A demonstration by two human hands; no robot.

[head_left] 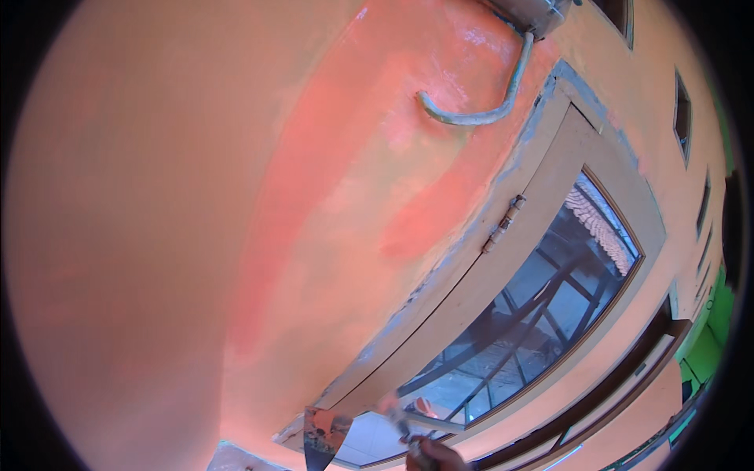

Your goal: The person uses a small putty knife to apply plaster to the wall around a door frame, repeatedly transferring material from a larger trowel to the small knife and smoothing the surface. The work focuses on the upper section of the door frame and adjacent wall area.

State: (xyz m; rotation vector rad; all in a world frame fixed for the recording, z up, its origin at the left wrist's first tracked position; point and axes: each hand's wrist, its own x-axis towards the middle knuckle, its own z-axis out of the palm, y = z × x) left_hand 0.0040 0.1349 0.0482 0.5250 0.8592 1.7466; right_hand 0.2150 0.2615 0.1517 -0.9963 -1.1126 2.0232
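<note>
Low in the picture, right of centre, my right hand (440,455) is closed around a paintbrush (400,420). The brush's pinkish bristle end is smeared by motion and points up and left. To its left, a dark wedge-shaped blade (327,436) with orange paint stains, like a scraper, reaches up from the lower edge; what holds it is out of sight. My left hand does not show. Beyond the tools stands a peach-coloured wall (181,196) with darker coral paint streaks (294,188), some of them beside the door frame (459,259).
A beige door with a glass pane (518,314) and metal hinge (503,224) is on the right. A curved pipe (479,118) juts from the wall near the top, under a metal fixture (534,12). Small window openings (682,118) line the far right wall.
</note>
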